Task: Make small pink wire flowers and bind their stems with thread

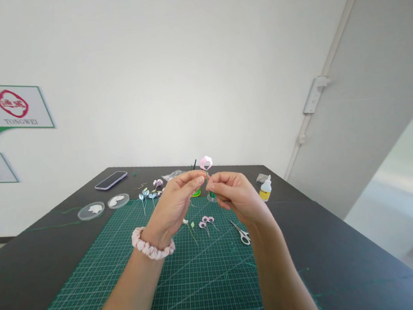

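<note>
Raised over the mat, both of my hands meet at a small pale pink artificial flower (206, 163) on a thin green stem. My left hand (176, 196) is closed, thumb and forefinger pinching the stem just under the bloom. Closed as well, my right hand (232, 188) pinches at the stem from the other side; its fingertips partly cover the stem's lower part. Behind the fingers, a spool of green thread or tape (212, 197) is partly hidden. Below lie several pink-purple petal loops (205, 221) on wire stems and a pair of white-handled scissors (244, 237).
A green cutting mat (206, 284) covers the dark table's middle. Blue wired flowers (147, 195), two clear dishes (91, 211) with white pieces and a phone (111, 180) are left. A glue bottle (265, 189) stands right. A white wall rises behind.
</note>
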The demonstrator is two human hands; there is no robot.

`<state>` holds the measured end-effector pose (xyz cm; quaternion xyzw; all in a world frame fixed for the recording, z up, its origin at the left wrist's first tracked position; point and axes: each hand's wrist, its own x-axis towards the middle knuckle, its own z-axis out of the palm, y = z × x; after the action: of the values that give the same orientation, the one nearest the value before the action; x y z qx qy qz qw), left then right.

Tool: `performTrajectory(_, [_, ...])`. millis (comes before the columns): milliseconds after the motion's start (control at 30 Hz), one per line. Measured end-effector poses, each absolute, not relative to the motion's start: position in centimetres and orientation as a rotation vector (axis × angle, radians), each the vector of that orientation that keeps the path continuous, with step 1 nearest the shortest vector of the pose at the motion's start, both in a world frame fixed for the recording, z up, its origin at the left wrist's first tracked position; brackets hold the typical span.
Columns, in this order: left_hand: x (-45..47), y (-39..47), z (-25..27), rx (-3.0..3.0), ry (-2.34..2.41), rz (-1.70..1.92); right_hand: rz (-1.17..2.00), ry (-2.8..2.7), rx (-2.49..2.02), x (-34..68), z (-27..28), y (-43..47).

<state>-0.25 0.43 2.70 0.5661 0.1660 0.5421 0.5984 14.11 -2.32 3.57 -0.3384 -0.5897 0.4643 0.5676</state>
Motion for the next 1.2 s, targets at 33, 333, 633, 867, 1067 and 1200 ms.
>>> performTrajectory(33, [-0.2, 0.4, 2.7, 1.321, 0.410, 1.276, 1.065, -1.390, -0.824, 14.1, 3.6, -2.3])
performTrajectory(333, [-0.3, -0.1, 3.1, 1.426, 0.577, 1.391, 0.871, -1.464, -0.965, 13.3, 3.9, -2.8])
performTrajectory(633, [-0.3, 0.0, 3.0, 1.425, 0.583, 1.411, 0.803, -1.498, -1.008, 13.2, 3.9, -2.8])
performTrajectory(867, [-0.4, -0.1, 3.3, 1.408, 0.547, 1.374, 0.808, -1.519, -0.999, 13.8, 4.0, -2.9])
performTrajectory(1067, [-0.4, -0.1, 3.3, 1.396, 0.533, 1.366, 0.788, -1.537, -1.004, 14.3, 4.1, -3.0])
performTrajectory(1200, [-0.4, 0.1, 3.0, 1.386, 0.515, 1.356, 0.792, -1.541, -0.999, 14.3, 4.1, -3.0])
